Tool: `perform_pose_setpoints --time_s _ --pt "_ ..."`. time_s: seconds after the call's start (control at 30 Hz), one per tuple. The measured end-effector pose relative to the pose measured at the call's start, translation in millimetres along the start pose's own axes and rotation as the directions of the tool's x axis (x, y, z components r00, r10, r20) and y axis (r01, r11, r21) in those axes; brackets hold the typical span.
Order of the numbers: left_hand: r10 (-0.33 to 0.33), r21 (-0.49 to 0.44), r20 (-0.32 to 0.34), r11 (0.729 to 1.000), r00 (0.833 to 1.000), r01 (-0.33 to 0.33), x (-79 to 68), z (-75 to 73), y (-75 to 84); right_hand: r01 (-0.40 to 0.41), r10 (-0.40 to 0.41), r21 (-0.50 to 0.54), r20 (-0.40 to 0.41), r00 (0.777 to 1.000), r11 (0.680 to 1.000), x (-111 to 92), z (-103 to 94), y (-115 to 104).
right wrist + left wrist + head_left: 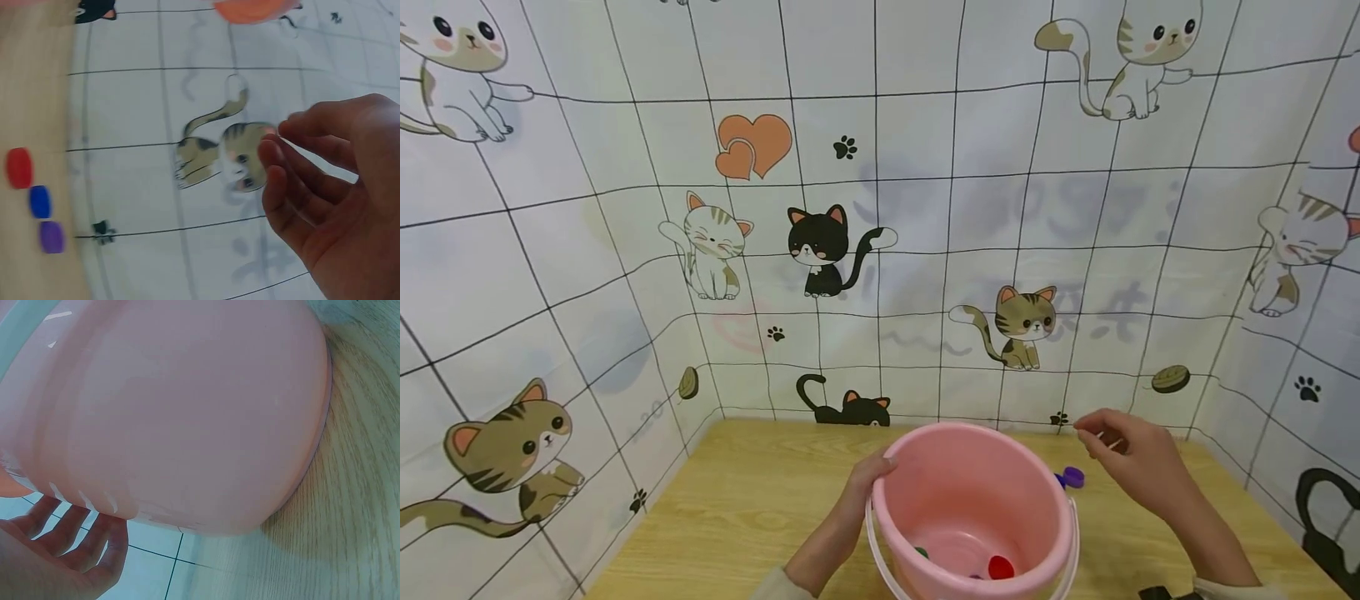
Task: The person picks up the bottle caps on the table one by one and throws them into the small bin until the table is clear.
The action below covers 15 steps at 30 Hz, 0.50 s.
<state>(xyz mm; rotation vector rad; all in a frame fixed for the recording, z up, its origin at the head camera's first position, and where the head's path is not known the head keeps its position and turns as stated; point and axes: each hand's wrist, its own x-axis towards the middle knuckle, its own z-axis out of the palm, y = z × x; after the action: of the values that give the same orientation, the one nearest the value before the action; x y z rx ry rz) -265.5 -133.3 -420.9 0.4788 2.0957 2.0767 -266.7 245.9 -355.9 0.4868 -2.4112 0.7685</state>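
Observation:
A pink bucket [973, 500] with a white handle stands on the wooden table, its mouth tipped toward me. My left hand [857, 500] holds the rim on its left side, thumb over the edge. The left wrist view shows the fingers [94, 544] of this hand bent against the outer wall. Inside the bucket lie a red cap [1001, 568] and a green piece [921, 552], partly hidden by the wall. To the right of the bucket, my right hand [1138, 462] hovers above the table with loosely bent fingers and nothing between them.
Behind the bucket sit a purple cap [1073, 477] and a blue cap [1061, 481]; the right wrist view also has a red cap [19, 167] beside them. Cat-printed sheeting [910, 217] encloses the wooden table [760, 475]. A black strap [1330, 517] hangs at the right.

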Motion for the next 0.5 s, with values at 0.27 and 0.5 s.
perform_pose_setpoints --time_s 0.27,0.5 --pt "0.026 0.012 0.013 1.000 1.000 -0.026 2.7 0.6 4.3 -0.011 -0.004 0.104 0.144 0.990 0.995 -15.1 40.8 31.0" --pt "0.035 0.031 0.007 0.999 0.999 -0.035 4.7 -0.3 5.2 0.036 -0.079 0.168 0.256 0.963 0.985 -24.4 62.4 46.0"
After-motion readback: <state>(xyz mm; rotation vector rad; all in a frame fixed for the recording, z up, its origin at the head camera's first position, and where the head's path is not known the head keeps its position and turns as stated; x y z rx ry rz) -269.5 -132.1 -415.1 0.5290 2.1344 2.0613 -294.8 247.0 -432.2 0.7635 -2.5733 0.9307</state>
